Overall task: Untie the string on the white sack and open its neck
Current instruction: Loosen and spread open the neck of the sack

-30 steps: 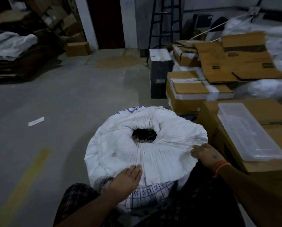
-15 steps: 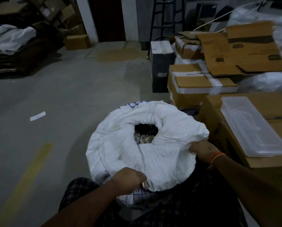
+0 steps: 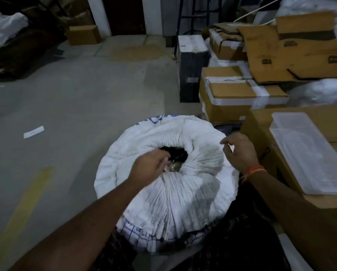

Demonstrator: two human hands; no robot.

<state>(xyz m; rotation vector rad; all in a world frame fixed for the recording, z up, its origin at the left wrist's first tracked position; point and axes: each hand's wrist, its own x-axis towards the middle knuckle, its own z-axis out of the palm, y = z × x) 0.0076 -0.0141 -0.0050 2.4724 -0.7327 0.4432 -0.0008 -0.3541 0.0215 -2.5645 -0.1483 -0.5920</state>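
The sack (image 3: 169, 184) stands upright on the floor (image 3: 85, 106) between the person's knees, its gathered neck (image 3: 178, 155) facing up and partly open. The left hand (image 3: 150, 167) reaches to the neck's near edge, fingers curled, perhaps pinching the cloth; blur hides the grip. The right hand (image 3: 240, 151) hovers over the sack's right rim, fingers loosely bent, holding nothing.

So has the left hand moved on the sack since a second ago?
Yes. The left hand left the white sack's near edge and went up to the open neck.
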